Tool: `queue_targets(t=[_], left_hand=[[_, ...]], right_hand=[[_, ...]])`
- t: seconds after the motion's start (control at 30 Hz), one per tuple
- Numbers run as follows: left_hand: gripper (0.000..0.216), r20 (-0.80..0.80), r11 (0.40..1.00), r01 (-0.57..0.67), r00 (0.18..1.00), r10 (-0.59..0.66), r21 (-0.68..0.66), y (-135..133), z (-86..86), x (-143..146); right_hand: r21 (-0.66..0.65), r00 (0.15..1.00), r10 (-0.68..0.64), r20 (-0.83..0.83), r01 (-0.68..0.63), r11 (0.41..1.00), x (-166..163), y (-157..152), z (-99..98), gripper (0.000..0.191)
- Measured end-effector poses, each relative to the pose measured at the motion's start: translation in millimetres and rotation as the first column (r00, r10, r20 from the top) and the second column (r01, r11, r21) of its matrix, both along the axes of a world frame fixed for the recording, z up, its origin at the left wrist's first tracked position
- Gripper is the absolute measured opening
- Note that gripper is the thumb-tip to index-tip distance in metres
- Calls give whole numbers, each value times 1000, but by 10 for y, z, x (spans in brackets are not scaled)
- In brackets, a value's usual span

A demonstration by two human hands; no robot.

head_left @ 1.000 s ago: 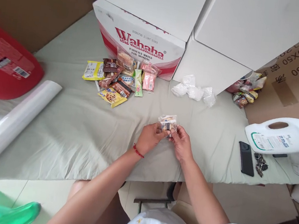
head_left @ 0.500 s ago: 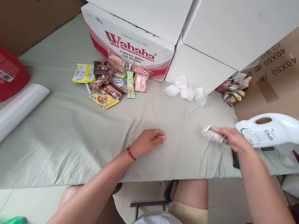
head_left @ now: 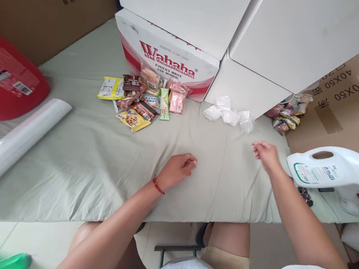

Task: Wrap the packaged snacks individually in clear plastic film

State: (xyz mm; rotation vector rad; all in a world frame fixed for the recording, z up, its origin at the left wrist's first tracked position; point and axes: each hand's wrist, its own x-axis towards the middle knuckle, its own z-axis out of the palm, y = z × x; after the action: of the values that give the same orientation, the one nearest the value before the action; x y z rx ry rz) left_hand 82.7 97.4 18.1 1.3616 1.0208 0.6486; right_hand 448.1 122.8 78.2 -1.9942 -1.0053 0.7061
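Note:
My left hand (head_left: 178, 169) rests on the pale green cloth (head_left: 98, 164) with its fingers curled in and nothing visible in them. A red cord bracelet (head_left: 158, 185) circles that wrist. My right hand (head_left: 266, 155) hovers over the cloth at the right, fingers loosely bent and slightly apart, with nothing seen in it. Nearest to it lie several crumpled clear wrappers (head_left: 230, 116). Further right, against the cardboard, is a heap of small wrapped snacks (head_left: 288, 116). A mixed pile of packaged snacks (head_left: 136, 114) sits left of centre.
A Wahaha water carton (head_left: 168, 60) and white boxes (head_left: 253, 84) stand at the back. On the right, a white detergent bottle (head_left: 334, 169) lies on its side near a cardboard panel (head_left: 338, 109). A red container (head_left: 10, 80) and a plastic roll (head_left: 18, 150) occupy the left.
The wrapped snack that was in my right hand is out of sight. That hand has moved a little up and left. My left hand stays in place; the view has shifted slightly.

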Motion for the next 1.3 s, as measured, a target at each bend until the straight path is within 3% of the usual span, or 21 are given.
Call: queue_targets(t=[0.07, 0.13, 0.2, 0.33, 0.5, 0.63, 0.73, 0.83, 0.9, 0.97, 1.07, 1.13, 1.2, 1.23, 1.3], left_hand=[[24, -49, 998, -65, 997, 66, 9, 24, -3, -47], [26, -62, 991, -132, 989, 133, 10, 46, -3, -86], [28, -22, 983, -184, 983, 183, -9, 64, -4, -110], [26, 57, 973, -231, 971, 232, -28, 80, 3, -119], [22, -6, 981, -184, 983, 184, -57, 80, 24, -116], [20, -49, 985, -158, 987, 155, -62, 103, 13, -94], [18, -56, 986, -152, 987, 149, -64, 129, -9, -64], [17, -53, 983, -170, 985, 166, -67, 145, -22, -45], [16, -36, 980, -184, 983, 182, -73, 147, -21, -40], [15, 5, 976, -202, 979, 203, -76, 146, -10, -30], [18, 109, 968, -243, 963, 248, -57, 141, 29, 9], [26, 205, 963, -257, 941, 268, -79, 129, 69, 50], [39, 330, 954, -241, 899, 288, -177, 106, 115, 88], [48, 397, 946, -211, 868, 298, -248, 93, 138, 100], [63, 513, 919, -105, 803, 304, -380, 66, 180, 107]], right_hand=[[-104, 965, 262, 21, -259, 960, -232, -294, -275, 30], [-182, 870, 493, 7, -484, 856, -350, -493, -395, 32], [-216, 814, 581, -5, -568, 794, -361, -550, -400, 31], [-200, 887, 456, 65, -436, 877, -217, -269, -261, 31], [-107, 943, 196, 268, -173, 979, -112, 437, -111, 27], [-6, 848, 47, 529, -52, 999, -308, 985, -111, 31], [-49, 745, 30, 666, 4, 999, -546, 1238, -163, 43], [-121, 717, 53, 695, 44, 992, -688, 1293, -179, 22], [-41, 715, -10, 699, 54, 998, -721, 1211, -137, 18], [147, 728, -102, 678, 1, 989, -770, 1027, -62, 19], [430, 796, -142, 589, -159, 889, -1007, 569, 53, 16], [503, 870, -31, 491, -254, 826, -1288, 190, 87, 18], [506, 937, 187, 294, -319, 802, -1605, -182, 71, 17], [488, 938, 312, 148, -344, 802, -1749, -345, 47, 17], [446, 860, 474, -189, -355, 822, -1964, -598, -21, 18]])
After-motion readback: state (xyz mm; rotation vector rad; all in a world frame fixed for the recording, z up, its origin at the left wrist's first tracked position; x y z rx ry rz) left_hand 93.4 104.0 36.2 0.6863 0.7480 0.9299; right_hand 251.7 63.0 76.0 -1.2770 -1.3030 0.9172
